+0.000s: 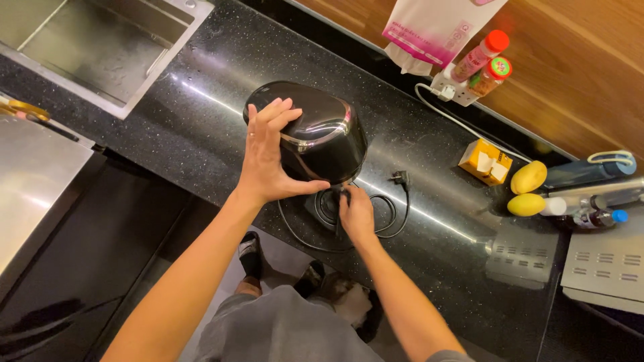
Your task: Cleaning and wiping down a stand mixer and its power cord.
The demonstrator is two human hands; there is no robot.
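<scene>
A black glossy electric kettle [325,131] stands on a black speckled countertop [201,114]. My left hand [268,151] lies flat against its near side, fingers spread, a ring on one finger. Below the kettle, my right hand [354,213] pinches the black power cord [389,224] where it leaves the kettle's base. The cord loops on the counter and ends in a loose plug [400,177].
A steel sink [100,47] is at the upper left. A white power strip [453,87], two spice bottles [486,64], a pink-white bag [436,27], a yellow carton [484,161], two lemons [526,188] and bottles [590,171] line the wooden back wall.
</scene>
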